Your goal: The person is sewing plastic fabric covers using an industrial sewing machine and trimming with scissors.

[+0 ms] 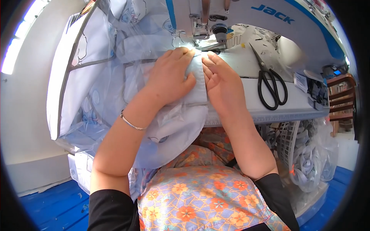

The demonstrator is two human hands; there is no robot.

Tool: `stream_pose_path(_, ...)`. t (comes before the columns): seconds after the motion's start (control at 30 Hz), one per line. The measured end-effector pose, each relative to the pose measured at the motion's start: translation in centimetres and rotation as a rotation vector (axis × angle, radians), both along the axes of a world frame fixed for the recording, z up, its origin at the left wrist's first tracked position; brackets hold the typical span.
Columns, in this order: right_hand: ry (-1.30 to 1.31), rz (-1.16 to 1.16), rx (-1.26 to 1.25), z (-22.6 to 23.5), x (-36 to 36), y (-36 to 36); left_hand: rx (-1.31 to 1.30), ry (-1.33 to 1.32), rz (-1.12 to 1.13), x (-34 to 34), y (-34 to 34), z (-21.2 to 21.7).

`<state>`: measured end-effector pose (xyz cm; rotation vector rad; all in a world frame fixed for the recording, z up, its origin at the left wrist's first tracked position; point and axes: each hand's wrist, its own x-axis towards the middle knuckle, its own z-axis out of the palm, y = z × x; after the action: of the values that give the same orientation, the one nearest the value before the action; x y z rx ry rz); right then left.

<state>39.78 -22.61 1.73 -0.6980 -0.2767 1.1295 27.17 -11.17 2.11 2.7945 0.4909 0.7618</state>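
White fabric with a stitched edge strip (197, 86) lies on the bed of a sewing machine (239, 15), its far end at the lit presser foot (200, 47). My left hand (171, 75) presses on the fabric from the left, its bent fingertips close to the foot. On the right side my right hand (224, 81) pinches the fabric's edge near the foot, thumb uppermost and part of the fingers hidden. Clear plastic film (115, 88) and printed white panels with grey piping (83, 42) spread to the left of my left hand.
Black-handled scissors (272, 86) lie open on the table right of my right hand. Small dark items (317, 86) sit at the table's right end. Below hang a white plastic basket (286, 144) and a clear bag of grey strips (312, 158). A wooden chair (342, 98) stands farther right.
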Motion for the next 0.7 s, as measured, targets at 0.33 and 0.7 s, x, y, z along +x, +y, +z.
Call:
stream_pose_path(0.33, 0.008, -0.060, -0.029, 0.0, -0.2, 0.6, -0.110, 0.026, 0.023, 0.5, -0.2, 0.4)
stream_pose_path(0.7, -0.003, -0.001, -0.010, 0.2, 0.5, 0.5, -0.083, 0.133, 0.077, 1.1, -0.5, 1.1)
